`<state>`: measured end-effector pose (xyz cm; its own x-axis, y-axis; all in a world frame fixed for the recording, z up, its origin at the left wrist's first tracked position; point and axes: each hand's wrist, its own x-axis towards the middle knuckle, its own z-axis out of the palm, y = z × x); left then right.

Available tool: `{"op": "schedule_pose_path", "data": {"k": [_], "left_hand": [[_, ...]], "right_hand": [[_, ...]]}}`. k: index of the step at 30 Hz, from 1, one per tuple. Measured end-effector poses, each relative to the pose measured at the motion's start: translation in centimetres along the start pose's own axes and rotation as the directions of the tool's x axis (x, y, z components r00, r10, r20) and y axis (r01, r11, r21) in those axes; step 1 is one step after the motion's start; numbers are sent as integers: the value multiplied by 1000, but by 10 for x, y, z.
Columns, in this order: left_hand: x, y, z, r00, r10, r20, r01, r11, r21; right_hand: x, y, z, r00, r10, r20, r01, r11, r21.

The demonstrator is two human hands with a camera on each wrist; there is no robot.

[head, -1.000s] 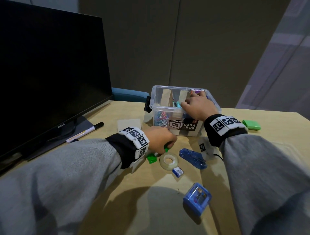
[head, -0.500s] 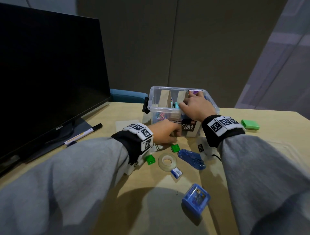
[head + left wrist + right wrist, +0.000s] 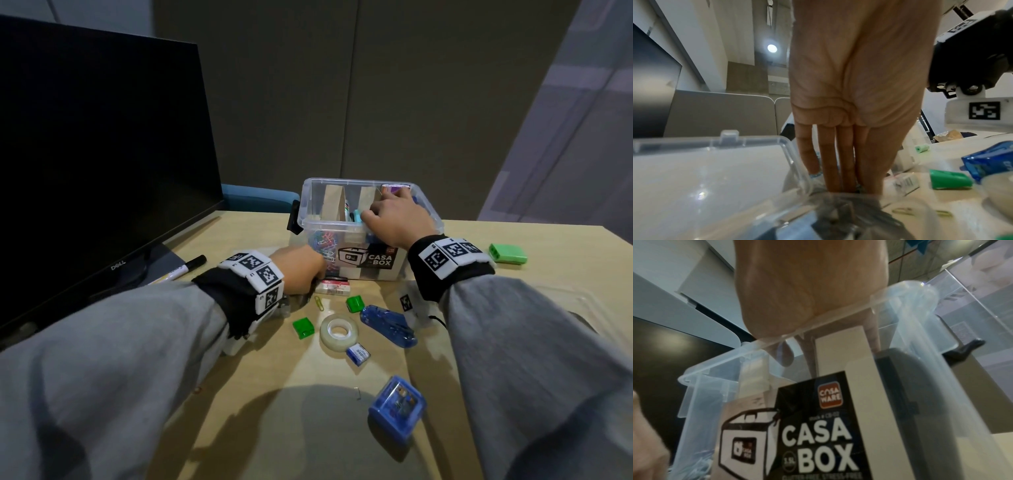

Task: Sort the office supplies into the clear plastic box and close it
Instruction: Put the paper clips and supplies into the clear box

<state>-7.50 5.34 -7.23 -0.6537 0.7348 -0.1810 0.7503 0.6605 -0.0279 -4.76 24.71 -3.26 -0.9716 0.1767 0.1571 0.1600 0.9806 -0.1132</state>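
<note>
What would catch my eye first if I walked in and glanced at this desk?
Probably the clear plastic box with its bold CASA BOX label at the middle of the desk, lid off, with the right hand reaching into it. In front of it lies a bright scatter: green clips, a tape roll and a blue stapler, with the left hand down by the box's front wall. A big dark monitor looms at the left.

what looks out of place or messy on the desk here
Nothing looks damaged or spilled. One green paper clip lies loose on the table outside the clear box, apart from the pile inside; other supplies sit scattered, unsorted.
</note>
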Motion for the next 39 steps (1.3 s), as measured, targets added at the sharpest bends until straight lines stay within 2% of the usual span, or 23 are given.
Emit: {"op": "schedule_pose_path", "data": {"k": [5,11,13,16,18,22,30,35,39], "left_hand": [[9,9,4,1000,2,17,-1,999,-36],[10,11,6,997,79,-14,-80,969,-233],[10,9,4,999,23,-34,-30,973,-230],[8,5,2,990,-126,-57,120,988,-93],[7,5,3,986,-165,-33,165,986,0],[7,8,11,981,-188,49,182,977,113],[17,12,14,974,-186,132,198,976,-89],[18,19,11,969,-207,132,226,963,-145],[19,21,12,951,-209,226,239,964,-114]], "right_hand": [[1,0,1,1000,3,-6,-3,1000,2],[2,1,3,1000,1,-26,-1,1000,6],[2,0,3,1000,2,-25,-2,1000,4],[2,0,2,1000,1,-28,-1,1000,4],[2,0,2,999,0,-34,0,1000,3],[1,0,3,1000,2,-31,-2,1000,6],[1,0,2,1000,2,-31,-2,1000,4],[2,0,3,999,1,-33,-1,1000,2],[2,0,2,999,0,-36,0,1000,12]]}}
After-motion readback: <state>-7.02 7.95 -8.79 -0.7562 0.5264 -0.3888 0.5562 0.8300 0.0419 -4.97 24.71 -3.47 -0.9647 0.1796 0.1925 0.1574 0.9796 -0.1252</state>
